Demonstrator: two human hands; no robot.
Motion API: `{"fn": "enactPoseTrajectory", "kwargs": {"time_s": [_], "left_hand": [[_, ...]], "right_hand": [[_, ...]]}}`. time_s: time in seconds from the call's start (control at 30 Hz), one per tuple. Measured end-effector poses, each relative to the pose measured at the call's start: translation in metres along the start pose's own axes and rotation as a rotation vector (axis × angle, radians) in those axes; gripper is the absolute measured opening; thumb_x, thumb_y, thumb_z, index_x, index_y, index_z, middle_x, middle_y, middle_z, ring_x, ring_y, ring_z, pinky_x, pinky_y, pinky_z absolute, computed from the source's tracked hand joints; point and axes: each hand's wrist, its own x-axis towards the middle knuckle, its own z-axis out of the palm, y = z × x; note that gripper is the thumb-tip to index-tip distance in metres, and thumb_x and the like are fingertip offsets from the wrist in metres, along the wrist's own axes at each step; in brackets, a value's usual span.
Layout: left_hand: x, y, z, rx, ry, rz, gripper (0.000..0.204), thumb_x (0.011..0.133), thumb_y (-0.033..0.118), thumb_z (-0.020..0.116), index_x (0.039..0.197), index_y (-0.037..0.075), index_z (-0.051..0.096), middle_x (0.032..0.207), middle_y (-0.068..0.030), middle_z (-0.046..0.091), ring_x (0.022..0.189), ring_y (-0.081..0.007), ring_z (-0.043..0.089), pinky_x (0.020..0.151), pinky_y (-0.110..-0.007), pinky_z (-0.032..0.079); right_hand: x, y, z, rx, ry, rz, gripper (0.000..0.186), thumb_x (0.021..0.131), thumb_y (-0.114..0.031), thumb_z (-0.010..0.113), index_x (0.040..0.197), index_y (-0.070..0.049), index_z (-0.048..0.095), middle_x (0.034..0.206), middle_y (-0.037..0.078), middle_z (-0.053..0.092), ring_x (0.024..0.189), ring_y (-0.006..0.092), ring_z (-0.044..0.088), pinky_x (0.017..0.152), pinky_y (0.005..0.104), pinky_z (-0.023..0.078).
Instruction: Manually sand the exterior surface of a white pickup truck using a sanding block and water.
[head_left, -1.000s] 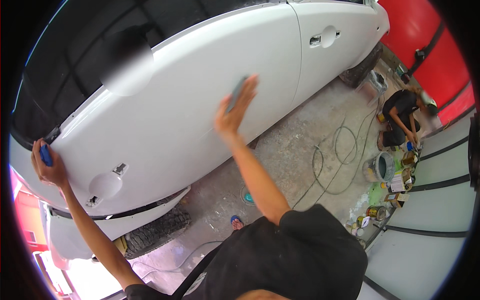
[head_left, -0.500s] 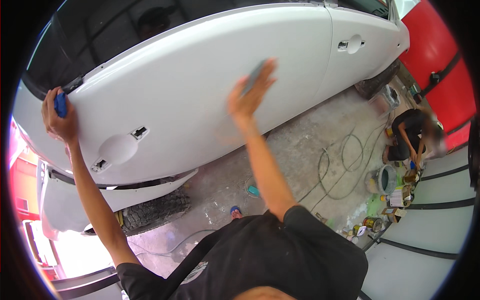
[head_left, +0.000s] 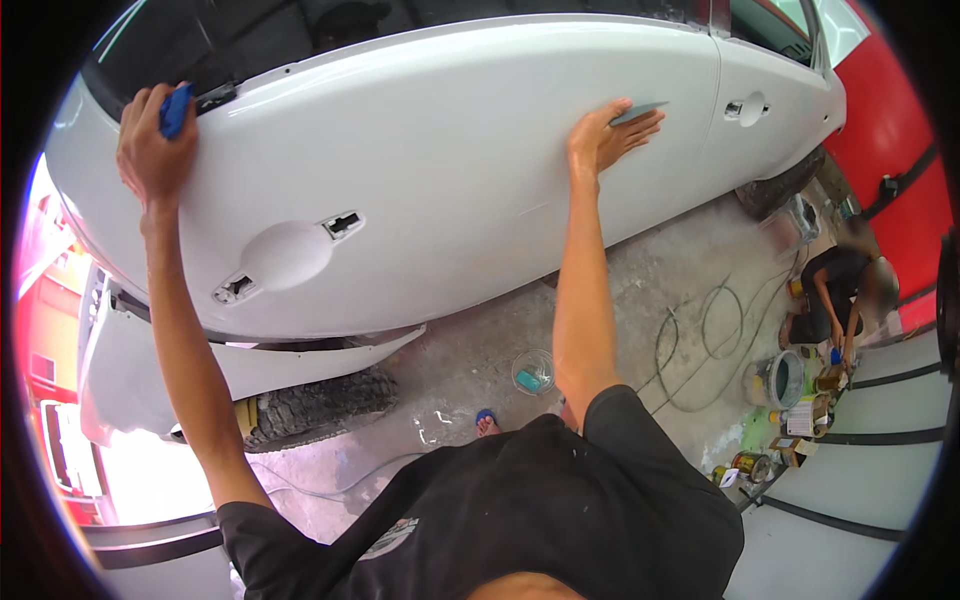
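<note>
The white car door [head_left: 430, 170] spreads in front of me, its handle openings bare. My left hand [head_left: 157, 150] rests at the door's upper left edge by the dark window. Its fingers are closed on a blue, crumpled-looking piece [head_left: 177, 110], which could be cloth or a sponge. Farther right, my right hand [head_left: 612, 135] lies against the door panel with its fingers stretched out. Between thumb and palm it holds a thin grey piece of sandpaper [head_left: 642, 111], partly hidden by the hand.
A tyre [head_left: 320, 405] sits below the left fender. On the concrete floor are a round container with a teal block [head_left: 533, 376], a coiled hose [head_left: 668, 350] and a bucket [head_left: 775, 380]. A crouching person [head_left: 835, 285] works among cans at the right.
My right hand has moved to the right across the door with the sandpaper. My left hand, still on the blue piece, appears higher and farther right as the view has shifted.
</note>
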Motion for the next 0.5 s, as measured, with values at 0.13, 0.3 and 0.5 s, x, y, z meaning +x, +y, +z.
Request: {"fn": "enactPoseTrajectory", "kwargs": {"time_s": [0.13,0.3,0.5], "left_hand": [[0.007,0.002,0.001,-0.022,-0.051,0.039,0.019,0.091,0.026,0.074,0.093,0.008,0.069,0.091,-0.0065,0.066,0.089,-0.0281,0.067,0.079,-0.038,0.053],[0.008,-0.024,0.005,-0.104,0.034,0.112,0.021,0.091,0.029,0.074,0.096,0.009,0.070,0.090,-0.0062,0.066,0.089,-0.0290,0.066,0.078,-0.038,0.053],[0.015,0.000,0.014,-0.102,0.073,0.103,0.018,0.090,0.027,0.074,0.095,0.010,0.071,0.089,-0.0051,0.066,0.089,-0.0288,0.066,0.079,-0.039,0.053]], "right_hand": [[-0.143,-0.027,0.018,0.051,-0.063,-0.159,0.085,0.108,-0.056,0.023,0.162,0.006,-0.001,0.171,0.024,0.000,0.159,0.0390,-0.002,0.127,0.0516,-0.003],[-0.132,-0.021,0.002,0.053,-0.100,-0.164,0.087,0.107,-0.057,0.023,0.161,0.007,0.002,0.170,0.027,0.004,0.159,0.0383,-0.001,0.127,0.0523,-0.005],[-0.155,-0.044,0.016,0.107,-0.018,-0.073,0.086,0.108,-0.056,0.024,0.161,0.006,-0.002,0.170,0.027,-0.002,0.158,0.0383,-0.005,0.128,0.0518,-0.005]]}}
